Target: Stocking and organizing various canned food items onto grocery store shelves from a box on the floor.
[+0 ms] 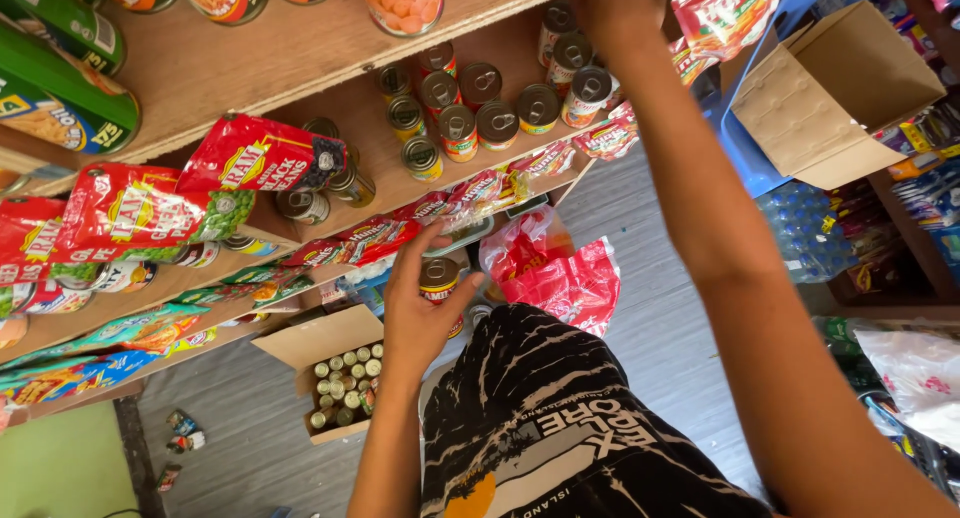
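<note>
Your left hand (420, 313) grips a small can (438, 281), red label, silver ring-pull lid, held just below the shelf (330, 88) edge. Your right hand (622, 8) reaches among the shelf's cans (480, 113); its grip can't be made out.

Wooden shelf (300, 48) runs diagonally across the top, green cans (60, 98) at its left end. Red pouches (255, 156) hang along the shelf edges, more pouches strung below. Cluster of pull-tab cans (480, 113) on the middle shelf. Open cardboard box (835, 88) top right, empty side facing the camera. Lower box of small cans (343, 380) on the grey floor (250, 428). Red plastic bag (560, 278) beside it. Bottled water pack (805, 233) at right.
</note>
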